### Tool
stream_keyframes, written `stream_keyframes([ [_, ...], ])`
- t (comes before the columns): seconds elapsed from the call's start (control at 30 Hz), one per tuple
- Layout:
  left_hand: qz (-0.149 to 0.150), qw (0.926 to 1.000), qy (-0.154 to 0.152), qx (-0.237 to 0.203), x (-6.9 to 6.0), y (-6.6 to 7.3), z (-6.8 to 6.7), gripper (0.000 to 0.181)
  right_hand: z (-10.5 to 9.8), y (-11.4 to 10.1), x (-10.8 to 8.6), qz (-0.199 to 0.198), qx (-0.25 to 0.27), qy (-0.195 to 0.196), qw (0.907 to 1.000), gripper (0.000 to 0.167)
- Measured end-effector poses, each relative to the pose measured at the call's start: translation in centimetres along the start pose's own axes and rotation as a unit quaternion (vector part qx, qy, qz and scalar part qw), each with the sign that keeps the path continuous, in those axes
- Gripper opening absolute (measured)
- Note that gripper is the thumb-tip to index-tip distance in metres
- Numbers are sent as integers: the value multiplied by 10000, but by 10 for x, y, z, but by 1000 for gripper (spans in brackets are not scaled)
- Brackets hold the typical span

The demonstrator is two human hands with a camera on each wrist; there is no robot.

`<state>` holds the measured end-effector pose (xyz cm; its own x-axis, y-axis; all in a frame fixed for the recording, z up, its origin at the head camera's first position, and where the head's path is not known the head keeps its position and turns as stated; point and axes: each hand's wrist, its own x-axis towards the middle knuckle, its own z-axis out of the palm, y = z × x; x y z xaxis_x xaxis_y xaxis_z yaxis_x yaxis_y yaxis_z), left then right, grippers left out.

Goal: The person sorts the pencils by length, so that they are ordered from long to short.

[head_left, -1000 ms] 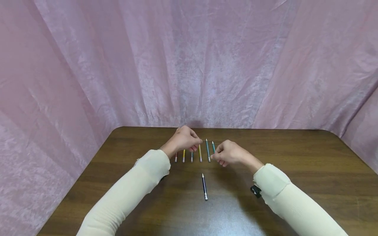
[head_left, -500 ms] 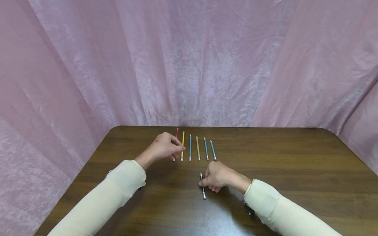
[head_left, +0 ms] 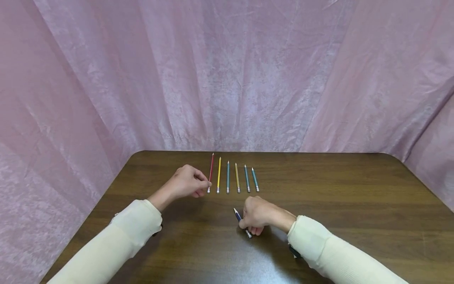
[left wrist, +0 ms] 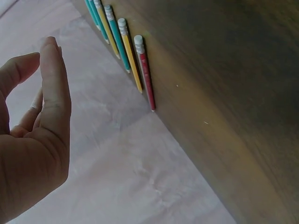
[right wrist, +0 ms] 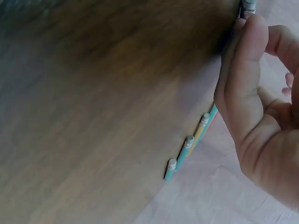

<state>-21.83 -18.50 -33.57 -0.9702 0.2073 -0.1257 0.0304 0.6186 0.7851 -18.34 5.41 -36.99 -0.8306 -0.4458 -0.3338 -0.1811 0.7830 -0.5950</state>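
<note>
My right hand [head_left: 257, 215] pinches a dark blue pencil [head_left: 236, 213] low over the table, its sharpened tip aimed away to the left. Its eraser end [right wrist: 249, 5] shows beyond the fingertips in the right wrist view. My left hand [head_left: 186, 182] hovers beside the eraser end of a red pencil [head_left: 211, 169]. In the left wrist view, a gap separates its thumb and forefinger, and nothing is between them. Right of the red pencil lie a yellow pencil [head_left: 219, 173], a blue one [head_left: 228, 175], a dull yellow one [head_left: 237, 177] and two teal ones [head_left: 247, 179], tips pointing away.
The brown wooden table [head_left: 337, 189] has rounded far corners. A pink curtain [head_left: 248, 79] hangs right behind its far edge. The pencils' eraser ends line up in a row, and their lengths get shorter toward the right.
My left hand has drawn back leftward from above the row. The right hand has come down from the row to the dark blue pencil and taken hold; the pencil has turned, its tip swinging left.
</note>
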Motion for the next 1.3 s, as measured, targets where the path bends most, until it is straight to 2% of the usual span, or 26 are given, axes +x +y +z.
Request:
stream_keyframes([
  [0.13, -10, 10000, 35, 30, -2, -5, -2, 16, -9, 2, 4, -1, 297, 13, 9996, 22],
  [0.33, -74, 10000, 45, 3, -6, -9, -4, 17, -35, 13, 10, 173, 792, 89, 9967, 16],
  [0.67, -122, 9999, 46, -95, -11, -16, -5, 19, -82, 46, 36, 505, 963, 392, 9933, 17],
  [0.93, -181, 9998, 25, -25, -14, -14, -5, 20, -93, 69, 53, 865, 1246, 526, 9870, 14],
  [1.3, -187, 9998, 43, -15, -18, -14, -5, 19, -92, 77, 73, 1139, 1123, 494, 9859, 20],
])
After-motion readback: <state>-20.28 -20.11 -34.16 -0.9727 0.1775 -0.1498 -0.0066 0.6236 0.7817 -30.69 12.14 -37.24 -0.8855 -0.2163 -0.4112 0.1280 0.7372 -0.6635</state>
